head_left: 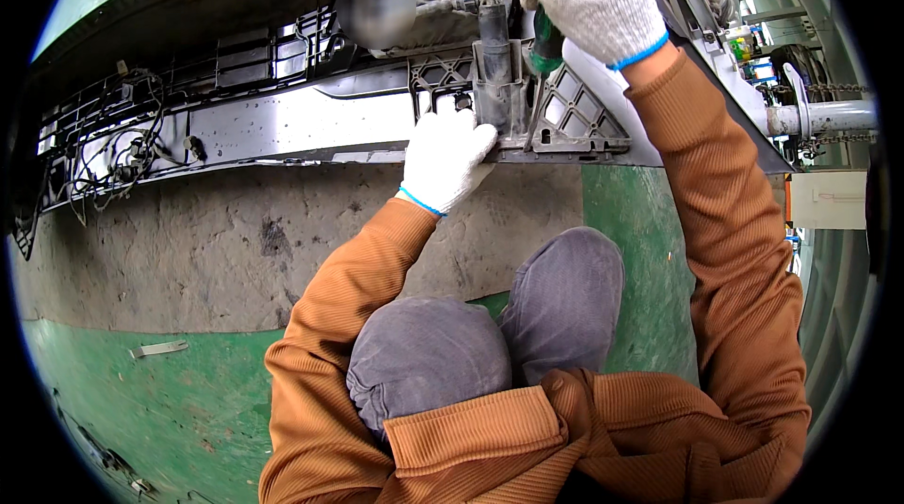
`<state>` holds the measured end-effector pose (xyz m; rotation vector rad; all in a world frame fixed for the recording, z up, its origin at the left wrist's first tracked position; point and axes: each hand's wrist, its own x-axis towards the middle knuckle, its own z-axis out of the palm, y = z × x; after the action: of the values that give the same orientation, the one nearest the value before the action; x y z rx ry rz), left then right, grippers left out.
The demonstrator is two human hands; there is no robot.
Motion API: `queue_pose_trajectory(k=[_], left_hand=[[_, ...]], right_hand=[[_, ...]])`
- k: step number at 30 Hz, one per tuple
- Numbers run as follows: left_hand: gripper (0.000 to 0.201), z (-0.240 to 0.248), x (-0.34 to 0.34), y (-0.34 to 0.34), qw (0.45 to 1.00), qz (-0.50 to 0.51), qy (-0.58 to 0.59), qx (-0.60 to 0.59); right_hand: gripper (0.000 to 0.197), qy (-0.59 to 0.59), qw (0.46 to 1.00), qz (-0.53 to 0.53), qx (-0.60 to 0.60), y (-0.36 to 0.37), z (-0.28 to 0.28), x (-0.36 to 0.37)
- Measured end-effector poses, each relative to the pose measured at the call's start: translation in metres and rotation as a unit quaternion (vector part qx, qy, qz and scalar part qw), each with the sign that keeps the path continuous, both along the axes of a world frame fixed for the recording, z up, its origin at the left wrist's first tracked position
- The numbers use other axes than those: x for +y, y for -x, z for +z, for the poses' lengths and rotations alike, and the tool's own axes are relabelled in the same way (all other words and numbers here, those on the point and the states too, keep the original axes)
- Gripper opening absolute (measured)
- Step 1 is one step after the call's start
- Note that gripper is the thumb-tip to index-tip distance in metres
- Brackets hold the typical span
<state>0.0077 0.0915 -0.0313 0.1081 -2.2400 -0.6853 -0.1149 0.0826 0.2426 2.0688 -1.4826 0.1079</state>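
Observation:
A long bumper cover (282,123) lies before me with its inner side showing. My left hand (444,163), in a white knit glove, is closed at its near edge, on a grey plastic lattice bracket (443,75). Beside the thumb stands a dark upright block (497,94) on the bracket. Farther up and right, my right hand (598,0), also gloved, is closed around a green and black tool handle (546,44), which looks like a screwdriver's. The handle's lower end shows below the palm; the rest of the tool and most fingertips are hidden.
Loose wiring (132,141) hangs on the bumper's left part. A dirty grey mat (217,259) lies on the green floor (207,400), where a flat pale strip (158,349) rests. On the right are a metal post (829,116) and chains. A round blurred patch hides part beyond the bracket.

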Motion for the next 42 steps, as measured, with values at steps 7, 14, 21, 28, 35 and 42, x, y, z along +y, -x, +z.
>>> queue_pose_trajectory(k=[7,14,21,28,35,42], left_hand=[[0.025,0.002,-0.003,-0.003,0.997,-0.015,0.026,-0.066],[0.026,0.008,-0.007,-0.003,0.995,-0.046,0.053,-0.071],[0.028,0.011,-0.017,-0.003,0.983,-0.084,0.116,-0.116],[0.025,0.017,-0.020,-0.001,0.977,-0.100,0.137,-0.133],[0.016,0.022,-0.019,0.001,0.974,-0.104,0.132,-0.152],[0.030,0.026,-0.022,-0.015,0.984,-0.045,0.100,-0.144]], right_hand=[[0.014,-0.001,0.999,-0.005,0.052,0.026,-0.005,-0.006],[0.028,-0.064,0.879,-0.244,-0.404,0.013,0.006,-0.002],[0.027,-0.076,0.827,-0.255,-0.495,0.018,0.004,0.001],[0.026,-0.073,0.890,-0.178,-0.413,0.042,0.003,0.006],[0.023,0.001,0.806,-0.272,-0.527,0.038,0.043,0.034],[0.025,-0.228,0.665,-0.352,-0.617,-0.045,0.052,0.135]])
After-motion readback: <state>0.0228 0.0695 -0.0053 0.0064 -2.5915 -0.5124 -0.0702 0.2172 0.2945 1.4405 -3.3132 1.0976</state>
